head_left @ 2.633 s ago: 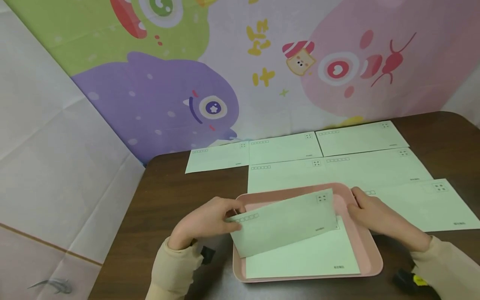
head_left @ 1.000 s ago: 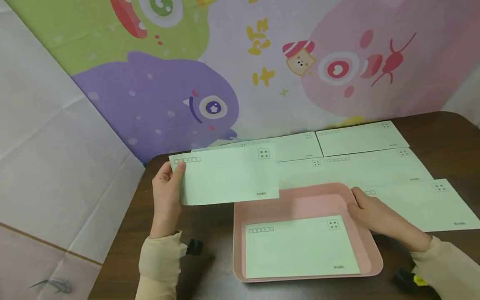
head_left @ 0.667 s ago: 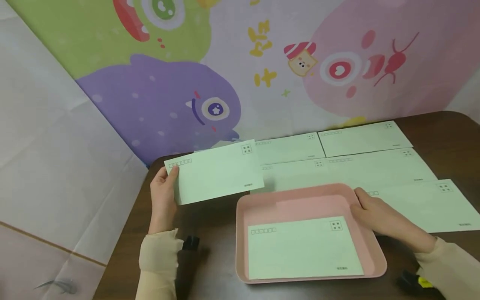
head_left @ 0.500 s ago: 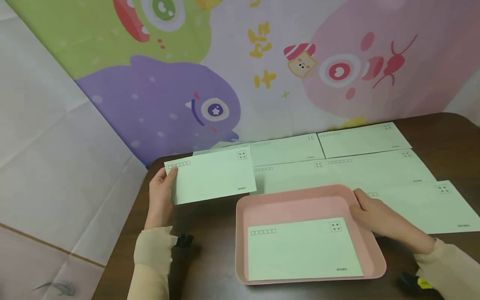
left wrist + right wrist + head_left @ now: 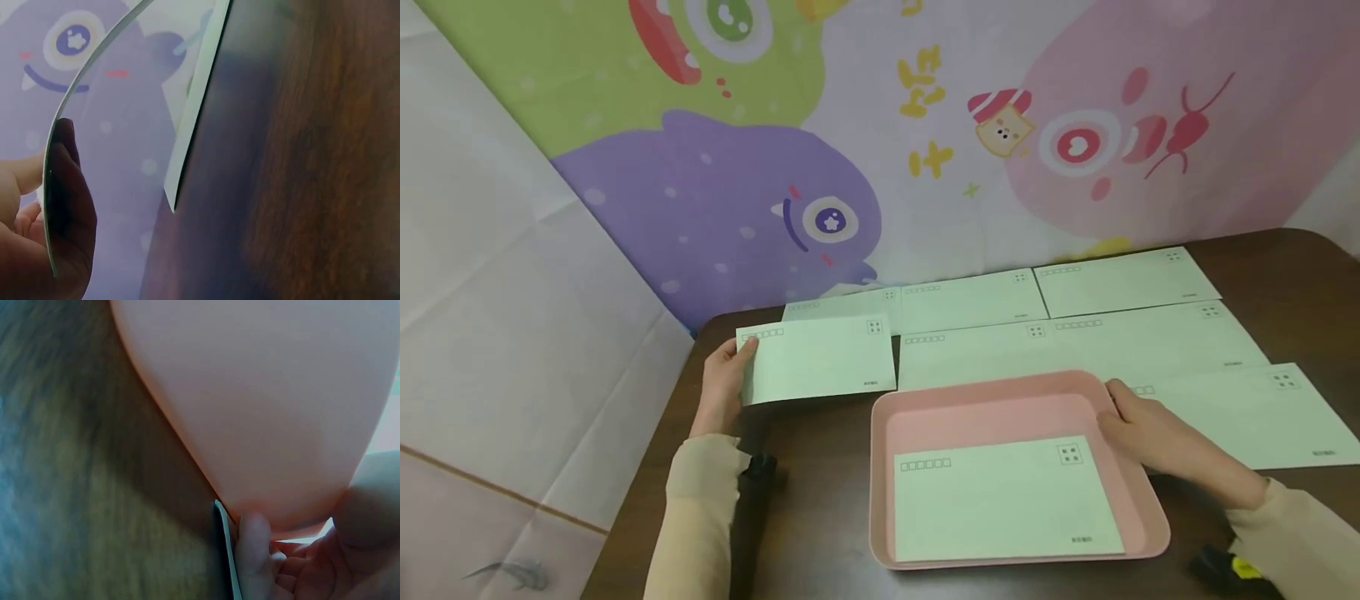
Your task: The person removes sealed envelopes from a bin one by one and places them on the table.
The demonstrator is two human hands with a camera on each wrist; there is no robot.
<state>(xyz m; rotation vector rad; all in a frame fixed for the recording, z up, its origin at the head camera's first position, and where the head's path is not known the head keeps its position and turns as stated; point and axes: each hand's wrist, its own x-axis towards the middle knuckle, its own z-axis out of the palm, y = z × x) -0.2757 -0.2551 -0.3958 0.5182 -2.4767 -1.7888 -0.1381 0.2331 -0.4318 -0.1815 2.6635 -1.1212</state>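
Note:
A pale green envelope (image 5: 820, 358) is pinched by its left end in my left hand (image 5: 722, 383), thumb on the front face and fingers behind. In the left wrist view this envelope (image 5: 94, 57) appears edge-on and bowed, with a gap between it and the tabletop (image 5: 331, 162) near the hand. It partly covers the back-left envelope (image 5: 842, 307) in the head view. My right hand (image 5: 1161, 433) grips the right rim of a pink tray (image 5: 1000, 410), where another envelope (image 5: 1000, 500) lies face up. The right wrist view shows the tray's underside (image 5: 250, 412), with fingers beneath it.
Several envelopes lie in rows across the dark wooden table (image 5: 820, 500), including a back-right one (image 5: 1127, 282), a middle-row one (image 5: 973, 354) and a front-right one (image 5: 1247, 417). A cartoon-printed cloth (image 5: 722, 208) hangs behind, with a white panel (image 5: 497, 250) on the left.
My left hand has lifted an envelope out of the tray, carried it left, and lowered it in front of the back-left envelope. The right hand keeps its grip on the tray.

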